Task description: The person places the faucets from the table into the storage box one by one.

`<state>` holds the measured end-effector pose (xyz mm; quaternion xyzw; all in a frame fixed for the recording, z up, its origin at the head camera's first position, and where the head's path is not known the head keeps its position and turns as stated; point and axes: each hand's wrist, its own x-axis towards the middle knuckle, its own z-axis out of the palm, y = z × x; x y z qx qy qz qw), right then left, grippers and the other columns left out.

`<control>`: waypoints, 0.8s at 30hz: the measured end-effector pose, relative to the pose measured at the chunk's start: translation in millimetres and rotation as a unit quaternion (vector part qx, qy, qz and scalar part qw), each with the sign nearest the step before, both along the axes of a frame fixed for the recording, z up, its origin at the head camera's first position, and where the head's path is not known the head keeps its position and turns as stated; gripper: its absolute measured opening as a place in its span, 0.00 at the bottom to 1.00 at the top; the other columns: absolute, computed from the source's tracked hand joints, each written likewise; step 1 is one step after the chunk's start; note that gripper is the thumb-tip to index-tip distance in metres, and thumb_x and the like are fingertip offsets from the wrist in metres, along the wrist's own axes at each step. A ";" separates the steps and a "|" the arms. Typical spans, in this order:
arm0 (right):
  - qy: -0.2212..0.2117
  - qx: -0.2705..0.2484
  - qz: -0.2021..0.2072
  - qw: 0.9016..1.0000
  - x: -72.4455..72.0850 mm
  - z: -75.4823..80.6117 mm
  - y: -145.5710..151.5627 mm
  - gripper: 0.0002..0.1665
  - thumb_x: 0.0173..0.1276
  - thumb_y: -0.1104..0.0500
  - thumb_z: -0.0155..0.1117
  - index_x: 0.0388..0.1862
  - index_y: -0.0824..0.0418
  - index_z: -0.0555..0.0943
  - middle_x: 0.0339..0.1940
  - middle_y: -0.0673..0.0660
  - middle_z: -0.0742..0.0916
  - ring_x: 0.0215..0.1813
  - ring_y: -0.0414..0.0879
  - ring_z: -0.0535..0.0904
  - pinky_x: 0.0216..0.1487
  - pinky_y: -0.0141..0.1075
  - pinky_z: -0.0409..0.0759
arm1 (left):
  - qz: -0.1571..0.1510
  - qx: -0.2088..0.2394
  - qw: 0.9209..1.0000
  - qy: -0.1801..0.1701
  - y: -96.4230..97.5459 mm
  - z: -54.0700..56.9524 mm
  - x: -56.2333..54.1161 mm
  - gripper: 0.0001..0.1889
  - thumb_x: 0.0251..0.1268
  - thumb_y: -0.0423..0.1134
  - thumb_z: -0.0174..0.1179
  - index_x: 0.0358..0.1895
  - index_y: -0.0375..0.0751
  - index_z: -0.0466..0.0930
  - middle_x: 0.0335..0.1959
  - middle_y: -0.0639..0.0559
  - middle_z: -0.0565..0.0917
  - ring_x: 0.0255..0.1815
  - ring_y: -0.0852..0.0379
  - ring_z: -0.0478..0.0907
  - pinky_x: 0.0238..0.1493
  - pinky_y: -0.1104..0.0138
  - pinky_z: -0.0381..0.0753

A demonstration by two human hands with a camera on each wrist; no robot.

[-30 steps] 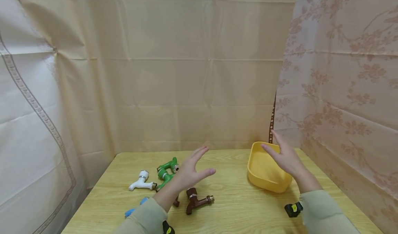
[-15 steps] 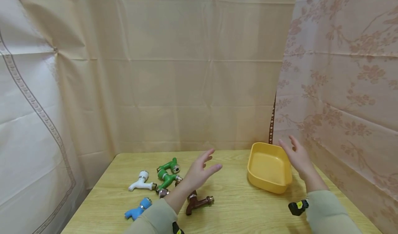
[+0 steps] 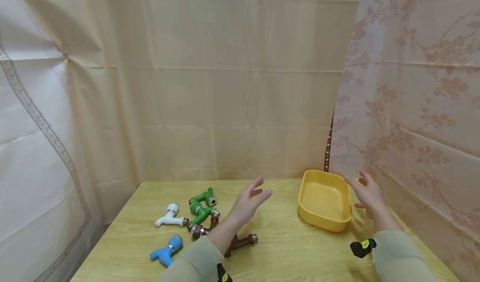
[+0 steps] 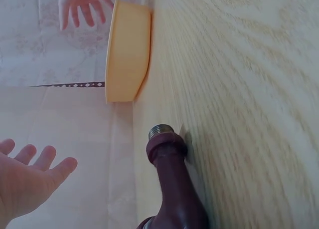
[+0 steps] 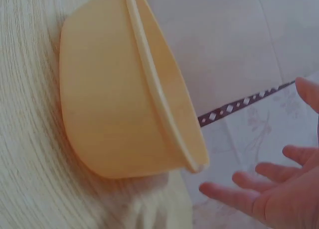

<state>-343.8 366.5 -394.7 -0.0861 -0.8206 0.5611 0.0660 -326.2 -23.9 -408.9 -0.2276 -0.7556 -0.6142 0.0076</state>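
The yellow basin (image 3: 324, 200) stands upright near the table's (image 3: 281, 248) far right corner, and the right hand (image 3: 369, 196) hovers just beside its right-hand rim, grip apart, fingers spread and holding nothing. It looks like smooth moulded plastic, so probably light and stiff, with slight give in the walls; it may slide readily on the table, and dropping it would likely do little harm. The rolled rim seems the surest hold, thumb inside and fingers under the lip. The left hand (image 3: 245, 207) hangs over the middle of the table, its grip likewise apart, above and beyond a brown tap (image 4: 177, 194) lying towards the near edge. That tap looks rigid and compact, perhaps end-heavy at its metal threaded end (image 4: 161, 131); its slim body should suit a pinch. Green taps (image 3: 201, 213), a white tap (image 3: 170, 219) and a blue tap (image 3: 165, 255) lie towards the left edge.
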 end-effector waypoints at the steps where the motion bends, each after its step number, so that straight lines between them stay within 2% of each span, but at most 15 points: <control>1: -0.003 -0.008 0.004 1.000 -0.6 -1.5 2.0 0.64 0.72 0.28 0.54 0.83 0.59 0.30 0.81 0.74 0.41 0.77 0.77 0.45 0.59 0.69 0.71 | 0.001 0.005 1.000 -0.004 0.6 -0.3 -1.0 0.38 0.72 0.61 0.58 0.79 0.50 0.61 0.76 0.47 0.66 0.72 0.41 0.68 0.64 0.41 0.72; 8: -0.034 -0.059 0.024 0.997 -4.4 -12.5 12.3 0.63 0.75 0.32 0.54 0.82 0.58 0.26 0.81 0.73 0.37 0.77 0.77 0.43 0.58 0.68 0.72 | 0.003 0.041 0.999 -0.027 6.6 -8.6 -8.3 0.38 0.73 0.58 0.59 0.79 0.44 0.62 0.75 0.40 0.66 0.69 0.39 0.71 0.65 0.41 0.71; 14: -0.052 -0.075 0.022 0.996 -7.4 -19.9 15.7 0.63 0.74 0.33 0.56 0.82 0.59 0.26 0.81 0.73 0.38 0.77 0.77 0.44 0.55 0.64 0.78 | 0.011 0.075 0.995 -0.062 17.5 -10.4 -7.1 0.38 0.72 0.56 0.62 0.78 0.42 0.63 0.73 0.39 0.68 0.68 0.37 0.70 0.61 0.40 0.75; 19: -0.064 -0.096 0.024 0.993 -8.3 -25.1 16.2 0.64 0.74 0.33 0.58 0.82 0.56 0.25 0.81 0.71 0.36 0.77 0.77 0.43 0.56 0.66 0.76 | 0.027 0.067 0.994 -0.079 30.3 -12.2 -5.3 0.39 0.69 0.56 0.65 0.77 0.42 0.65 0.72 0.40 0.70 0.67 0.39 0.71 0.59 0.45 0.78; 24: -0.084 -0.095 0.028 0.992 -7.9 -30.5 15.1 0.63 0.75 0.35 0.57 0.82 0.59 0.26 0.81 0.74 0.39 0.77 0.78 0.44 0.56 0.67 0.76 | 0.024 0.078 0.991 -0.101 41.2 -16.6 -3.1 0.38 0.68 0.52 0.67 0.76 0.40 0.66 0.71 0.40 0.70 0.66 0.41 0.73 0.59 0.44 0.78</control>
